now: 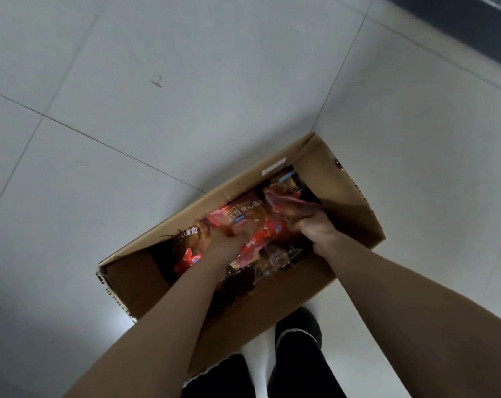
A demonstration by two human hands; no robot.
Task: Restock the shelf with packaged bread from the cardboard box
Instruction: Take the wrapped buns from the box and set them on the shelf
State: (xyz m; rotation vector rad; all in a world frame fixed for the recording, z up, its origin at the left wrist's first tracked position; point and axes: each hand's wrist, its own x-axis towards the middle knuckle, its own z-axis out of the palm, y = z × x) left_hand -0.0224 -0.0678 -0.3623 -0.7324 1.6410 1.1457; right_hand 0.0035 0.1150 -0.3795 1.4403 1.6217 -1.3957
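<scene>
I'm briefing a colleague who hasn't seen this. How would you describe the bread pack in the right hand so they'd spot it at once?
Find the open cardboard box on the tiled floor. Near its far end, the right hand grips a crumpled pack. Unlike the flat lettered pack beside it, it is raised and shows no readable print.

bare arms downward, left hand [226, 244] and right hand [315, 229] side by side (fingers curled)

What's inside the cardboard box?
Red bread packs, the right hand gripping one, the left hand among them. The packs hide the box bottom and anything beneath.
</scene>
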